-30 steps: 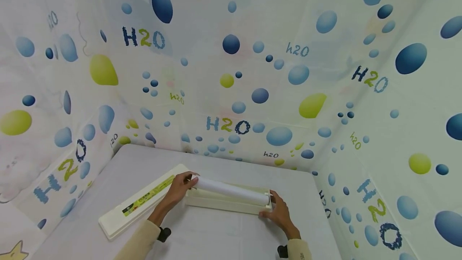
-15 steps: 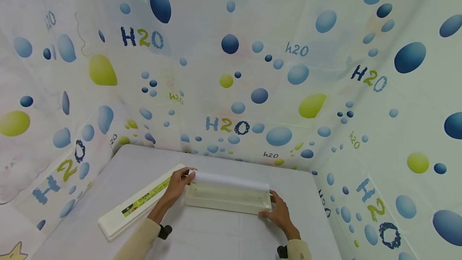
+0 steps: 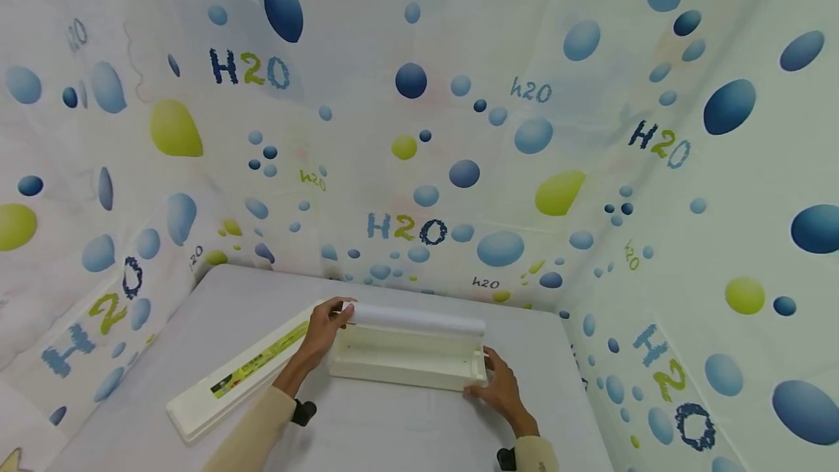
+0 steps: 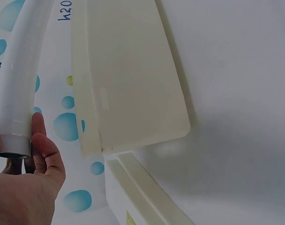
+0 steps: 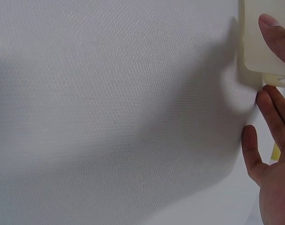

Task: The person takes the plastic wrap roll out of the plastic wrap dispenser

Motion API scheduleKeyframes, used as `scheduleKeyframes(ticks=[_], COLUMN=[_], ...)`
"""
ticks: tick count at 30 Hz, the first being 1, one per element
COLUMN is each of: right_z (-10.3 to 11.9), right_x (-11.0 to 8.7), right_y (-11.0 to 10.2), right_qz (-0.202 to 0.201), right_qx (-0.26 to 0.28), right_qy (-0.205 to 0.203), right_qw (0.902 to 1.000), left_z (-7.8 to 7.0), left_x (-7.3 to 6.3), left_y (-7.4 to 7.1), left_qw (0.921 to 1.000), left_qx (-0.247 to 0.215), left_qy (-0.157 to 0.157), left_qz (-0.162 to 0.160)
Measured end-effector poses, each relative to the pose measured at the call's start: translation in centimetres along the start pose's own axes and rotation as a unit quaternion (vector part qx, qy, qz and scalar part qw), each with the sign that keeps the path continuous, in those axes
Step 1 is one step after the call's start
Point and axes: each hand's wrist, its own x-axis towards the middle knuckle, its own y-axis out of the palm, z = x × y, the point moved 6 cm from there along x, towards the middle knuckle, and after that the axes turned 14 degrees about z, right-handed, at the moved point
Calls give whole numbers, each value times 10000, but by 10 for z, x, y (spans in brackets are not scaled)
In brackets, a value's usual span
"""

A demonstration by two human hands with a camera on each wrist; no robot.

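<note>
My left hand (image 3: 324,328) grips the left end of a long white roll of cling film (image 3: 416,318). In the left wrist view the roll's hollow end (image 4: 16,155) shows between thumb and fingers. The roll is raised over the back edge of an open cream dispenser box (image 3: 403,379), whose inside is visible. At the box's right end, my right hand (image 3: 503,386) holds its corner, thumb on the front wall and fingers round the end. The right wrist view shows that thumb (image 5: 277,42) against the box wall.
Left of the box lies a long white lid (image 3: 197,414) with a yellow-green label, slanting across the white table (image 3: 393,435). Its far end reaches behind my left hand. A patterned curtain (image 3: 354,144) with blue and green drops stands behind the table and at both sides.
My left hand has lifted the roll of cling film up and back out of the box, uncovering the inside. The right hand keeps its hold on the box; the head view has shifted slightly.
</note>
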Motion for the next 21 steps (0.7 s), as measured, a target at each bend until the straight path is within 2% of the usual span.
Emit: scheduleKeyframes(ticks=[5,11,21], right_z=[-3,-3,-6], right_x=[1,0,3], right_y=[2,0,0], right_qz=[-54,-65,-37], right_qx=[-6,-81,-18], right_qy=[-17,-84,-3], right_qw=[10000,9999,10000], left_z=[2,4,7], left_x=[7,19,38], left_y=[2,3,9], left_qw=[10000,9999,9999], left_qx=[-58,78,140], left_qy=[-15,-50,-13], left_qz=[-6,-72,-39])
